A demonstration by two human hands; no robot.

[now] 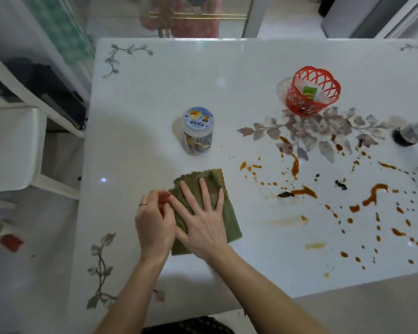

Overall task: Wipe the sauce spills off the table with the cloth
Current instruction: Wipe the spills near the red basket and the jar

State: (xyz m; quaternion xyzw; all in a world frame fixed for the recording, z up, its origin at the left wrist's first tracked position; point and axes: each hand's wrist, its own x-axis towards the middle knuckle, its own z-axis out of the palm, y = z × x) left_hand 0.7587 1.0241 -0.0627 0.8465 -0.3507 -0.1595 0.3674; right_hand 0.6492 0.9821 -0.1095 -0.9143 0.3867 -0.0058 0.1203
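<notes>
This looks like a home, in the room where people eat. A white shiny surface [155, 92] has gray flowers [323, 131] painted on it, like a dining table. A white chair [12, 145] stands beside it. On the surface are a snack jar [198, 131], a small red basket [311, 92] with little packets in it, and a dark bottle [410, 131]. Brown sauce spills [374, 194] dot one side. The floor [29, 297] is pale and shiny.

Only real print is on the jar lid [198, 120]: upside-down characters, too blurry to read. Green packet [309, 92] in the basket [297, 109] is unreadable too.
</notes>
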